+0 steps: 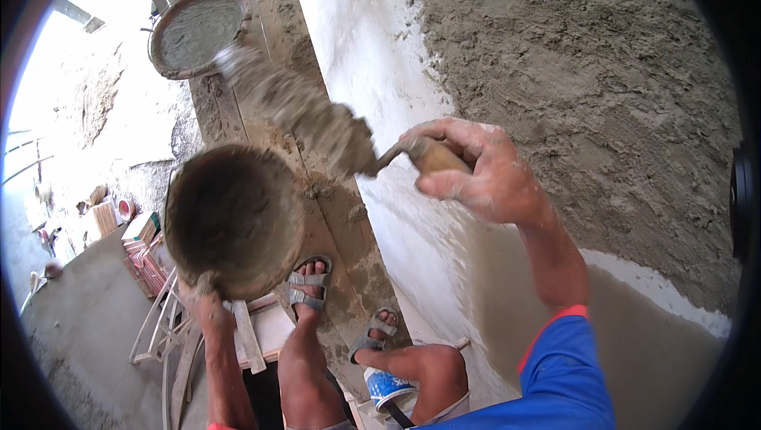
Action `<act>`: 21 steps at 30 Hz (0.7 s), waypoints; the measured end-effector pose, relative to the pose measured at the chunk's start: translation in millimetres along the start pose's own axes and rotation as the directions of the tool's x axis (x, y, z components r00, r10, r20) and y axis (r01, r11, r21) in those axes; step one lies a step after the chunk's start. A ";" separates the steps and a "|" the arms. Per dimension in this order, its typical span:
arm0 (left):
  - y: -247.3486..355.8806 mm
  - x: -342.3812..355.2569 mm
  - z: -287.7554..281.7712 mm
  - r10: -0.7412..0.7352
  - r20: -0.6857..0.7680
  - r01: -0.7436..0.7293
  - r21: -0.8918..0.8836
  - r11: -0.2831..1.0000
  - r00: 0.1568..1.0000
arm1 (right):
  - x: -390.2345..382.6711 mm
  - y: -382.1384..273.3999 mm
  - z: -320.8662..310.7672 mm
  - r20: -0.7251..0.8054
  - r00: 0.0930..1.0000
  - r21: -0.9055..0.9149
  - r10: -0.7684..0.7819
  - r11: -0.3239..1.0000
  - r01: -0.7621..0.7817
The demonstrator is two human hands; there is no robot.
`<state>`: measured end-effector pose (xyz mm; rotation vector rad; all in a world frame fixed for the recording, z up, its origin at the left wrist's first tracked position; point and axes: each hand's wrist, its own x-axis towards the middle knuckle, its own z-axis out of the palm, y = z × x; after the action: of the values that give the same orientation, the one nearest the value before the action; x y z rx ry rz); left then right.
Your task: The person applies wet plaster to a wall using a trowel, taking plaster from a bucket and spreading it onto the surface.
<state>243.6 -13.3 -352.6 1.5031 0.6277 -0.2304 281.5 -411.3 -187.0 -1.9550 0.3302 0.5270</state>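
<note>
My right hand point(491, 172) is closed around the wooden handle of a trowel point(388, 154), in front of the wall. A long heap of wet mortar point(305, 113) covers the trowel's blade, smeared by motion toward its tip. Down at the left, my left hand point(208, 303) grips the near rim of a round mortar pan point(295, 232). Grey mortar coats the inside of this pan, which is tilted so that I look into it. The fingers under the rim are partly hidden.
A second round pan point(198, 30) full of wet mortar stands farther along the plank walkway point(341, 248) under my sandalled feet. Rough mortar point(571, 89) covers the upper wall at right. Below on the left lie stacked tiles point(145, 267) and a wooden frame point(162, 323).
</note>
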 end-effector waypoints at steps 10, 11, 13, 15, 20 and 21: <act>-22.0 -21.8 -64.4 -0.070 -0.043 0.070 0.001 0.998 0.997 | -41.7 43.3 -148.4 -0.885 0.439 -0.337 -0.158 0.868 -0.366; -21.0 -28.2 -65.0 -0.073 -0.032 0.074 0.018 0.997 0.997 | -47.7 43.1 -138.4 -0.881 0.446 -0.341 -0.157 0.864 -0.371; -10.5 -42.4 -67.4 -0.071 -0.029 0.073 0.055 0.996 0.997 | -49.9 52.4 -95.7 -0.789 0.615 -0.221 0.009 0.929 -0.297; -7.4 -55.3 -60.1 -0.080 -0.026 0.082 0.074 0.994 0.996 | -40.5 76.5 -58.6 -0.635 0.729 -0.094 0.255 0.911 -0.401; 17.0 -59.2 -20.2 -0.221 0.008 0.221 0.001 0.975 0.975 | 14.2 252.7 -22.2 -0.575 0.788 -0.370 0.220 0.790 -0.490; 21.5 -62.0 -14.9 -0.224 0.000 0.224 -0.017 0.974 0.975 | 36.0 269.7 -17.1 -0.592 0.770 -0.377 0.240 0.761 -0.528</act>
<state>200.1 -11.7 -301.3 1.4155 0.8002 -0.3961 194.4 -541.1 -410.3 -2.5782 1.0698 0.3727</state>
